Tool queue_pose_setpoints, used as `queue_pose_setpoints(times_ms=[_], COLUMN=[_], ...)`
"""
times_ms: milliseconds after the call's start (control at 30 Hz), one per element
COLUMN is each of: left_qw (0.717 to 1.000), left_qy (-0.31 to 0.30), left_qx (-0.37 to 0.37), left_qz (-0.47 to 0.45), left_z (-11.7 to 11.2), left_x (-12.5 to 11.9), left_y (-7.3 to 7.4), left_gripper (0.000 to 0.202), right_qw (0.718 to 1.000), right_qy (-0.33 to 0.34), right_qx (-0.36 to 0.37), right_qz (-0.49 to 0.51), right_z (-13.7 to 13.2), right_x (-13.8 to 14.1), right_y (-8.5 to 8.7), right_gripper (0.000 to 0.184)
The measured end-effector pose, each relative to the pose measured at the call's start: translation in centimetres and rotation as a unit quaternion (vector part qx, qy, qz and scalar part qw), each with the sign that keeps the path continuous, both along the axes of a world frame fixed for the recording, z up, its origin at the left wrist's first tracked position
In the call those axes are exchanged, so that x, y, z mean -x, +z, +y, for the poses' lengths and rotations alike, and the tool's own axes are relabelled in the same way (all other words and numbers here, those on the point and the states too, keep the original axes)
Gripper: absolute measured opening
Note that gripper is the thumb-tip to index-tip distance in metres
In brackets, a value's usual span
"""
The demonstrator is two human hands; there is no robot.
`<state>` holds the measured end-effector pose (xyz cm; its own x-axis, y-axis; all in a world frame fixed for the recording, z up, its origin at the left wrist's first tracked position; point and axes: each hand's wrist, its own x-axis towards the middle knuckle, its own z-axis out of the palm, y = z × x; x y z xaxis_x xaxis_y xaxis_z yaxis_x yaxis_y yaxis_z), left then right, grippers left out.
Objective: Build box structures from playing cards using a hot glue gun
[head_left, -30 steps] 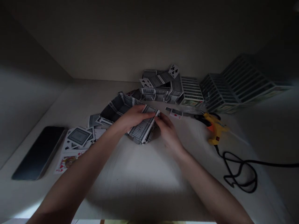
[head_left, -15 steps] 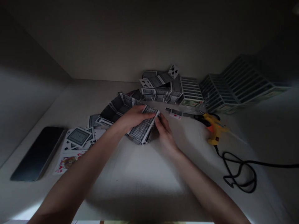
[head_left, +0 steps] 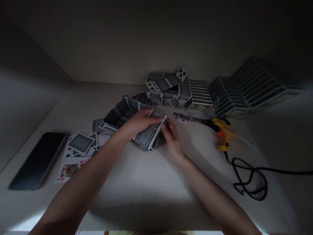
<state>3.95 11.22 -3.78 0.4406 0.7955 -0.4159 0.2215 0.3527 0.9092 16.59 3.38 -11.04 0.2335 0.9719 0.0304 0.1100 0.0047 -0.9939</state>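
A box-like structure built of playing cards [head_left: 148,135] stands on the white surface, patterned card backs facing out. My left hand [head_left: 141,122] lies over its top, thumb stretched toward the right edge, gripping it; the other fingers are partly hidden. Against the right end of the structure press the bent fingers of my right hand [head_left: 172,137], thumb near the top edge. To the left, an open section of the card structure [head_left: 119,112] shows dark inner walls. Loose playing cards [head_left: 81,143], some face up, lie beside my left forearm.
A dark phone [head_left: 37,161] lies at the far left. Further back stands another card structure [head_left: 168,88], with stacked card boxes [head_left: 199,94] beside it. A yellow glue gun [head_left: 225,135] with a looped black cable [head_left: 251,179] rests on the right, near a small card pack [head_left: 183,118].
My right thumb has shifted slightly down along the end of the card structure. My left hand keeps its hold, and the view has tilted a little.
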Motion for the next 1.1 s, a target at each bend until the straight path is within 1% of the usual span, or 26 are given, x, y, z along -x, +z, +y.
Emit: queue_pose_setpoints(times_ms=[100,233,333,400,467,533,600,633,700,800,900,1100], left_qw=[1.0,1.0,0.998,0.993,0.98,0.959,0.937,0.933,0.938,0.955,0.957,0.965], left_qy=[0.0,-0.007,-0.021,-0.037,-0.064,-0.101,-0.141,-0.159,-0.187,-0.204,-0.2,-0.166], left_qx=[0.002,-0.02,-0.056,-0.096,-0.142,-0.181,-0.196,-0.192,-0.166,-0.117,-0.11,-0.122], left_qz=[-0.004,0.003,0.029,0.066,0.123,0.195,0.254,0.261,0.24,0.183,0.176,0.163], left_z=[0.0,-0.1,-0.1,0.0,0.2,0.4,0.6,0.6,0.7,0.7,0.8,0.8], left_x=[0.1,0.0,-0.2,-0.1,0.3,1.0,1.9,2.3,2.9,3.3,3.0,2.7], left_y=[0.0,0.1,0.1,0.3,0.6,1.0,1.5,1.7,1.9,2.0,1.8,1.0], left_gripper=[0.027,0.027,0.025,0.026,0.03,0.038,0.045,0.047,0.045,0.044,0.043,0.038], right_qw=[0.999,0.999,0.999,0.999,0.999,0.999,0.999,0.998,0.997,0.996,0.997,0.998], right_qy=[-0.009,-0.005,-0.006,-0.006,-0.001,0.011,0.029,0.041,0.064,0.069,0.057,0.056], right_qx=[0.025,0.013,0.01,0.011,0.016,0.023,0.03,0.034,0.047,0.059,0.051,0.036], right_qz=[0.033,0.041,0.04,0.038,0.032,0.022,0.016,0.017,0.023,0.013,-0.004,-0.019], right_z=[-0.2,-0.2,-0.1,-0.1,-0.1,-0.1,-0.2,-0.2,-0.4,-0.8,-1.0,-1.0], right_x=[0.2,0.2,0.1,0.1,0.0,-0.3,-0.7,-0.9,-1.2,-1.2,-0.9,-0.7], right_y=[0.3,0.1,-0.1,0.0,0.3,0.7,1.3,1.5,2.0,2.2,2.0,1.7], right_gripper=[0.062,0.064,0.062,0.062,0.062,0.064,0.062,0.061,0.061,0.073,0.079,0.073])
